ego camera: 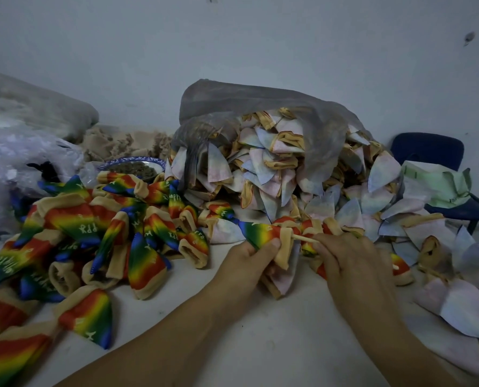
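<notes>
My left hand (249, 259) grips a rainbow fabric cone (260, 231) with a tan cuff, its blue tip pointing left. My right hand (350, 261) pinches a thin wooden stick (306, 239) whose end goes into the cone's tan cuff opening. Both hands are over the white table (260, 331), just in front of a clear plastic bag (260, 107) spilling pale inside-out fabric cones (266, 169). A heap of rainbow cones (93, 233) lies to the left.
A patterned bowl (133, 166) holding brownish-grey bits sits behind the rainbow heap. Crumpled plastic (23, 157) and beige stuffing (115, 141) lie at the back left. A blue chair (433, 152) with pale cloth on it stands at the right. More pale cones (467, 311) lie near my right forearm.
</notes>
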Demonstrator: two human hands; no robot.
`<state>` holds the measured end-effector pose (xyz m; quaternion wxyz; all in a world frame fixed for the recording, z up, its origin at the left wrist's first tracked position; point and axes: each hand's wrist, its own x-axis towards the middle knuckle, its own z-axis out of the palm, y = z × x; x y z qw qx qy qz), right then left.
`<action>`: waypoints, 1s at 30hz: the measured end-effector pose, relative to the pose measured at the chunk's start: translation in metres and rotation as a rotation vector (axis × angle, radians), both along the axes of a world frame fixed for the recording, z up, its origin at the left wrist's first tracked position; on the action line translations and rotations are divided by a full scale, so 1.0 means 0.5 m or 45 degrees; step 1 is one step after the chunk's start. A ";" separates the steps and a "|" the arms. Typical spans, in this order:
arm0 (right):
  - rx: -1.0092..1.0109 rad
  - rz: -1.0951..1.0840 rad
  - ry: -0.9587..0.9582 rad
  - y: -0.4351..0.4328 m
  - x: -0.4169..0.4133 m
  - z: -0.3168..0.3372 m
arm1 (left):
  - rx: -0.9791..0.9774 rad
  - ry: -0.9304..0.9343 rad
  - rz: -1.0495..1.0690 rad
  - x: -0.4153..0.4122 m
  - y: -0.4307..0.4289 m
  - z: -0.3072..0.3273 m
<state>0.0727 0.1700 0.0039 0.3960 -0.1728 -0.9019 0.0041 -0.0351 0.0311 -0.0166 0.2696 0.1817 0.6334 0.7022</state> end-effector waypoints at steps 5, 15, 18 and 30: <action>-0.045 0.026 -0.012 0.002 0.005 0.001 | -0.092 0.146 0.041 -0.005 0.001 -0.008; -0.379 -0.108 -0.166 0.032 0.003 0.008 | 0.161 0.071 0.393 -0.014 -0.023 0.015; -0.580 -0.087 -0.039 0.025 0.008 0.013 | 0.069 0.254 0.244 0.025 -0.022 0.032; -1.045 0.651 0.033 -0.053 -0.005 0.011 | 0.050 0.511 -0.042 0.044 -0.014 0.014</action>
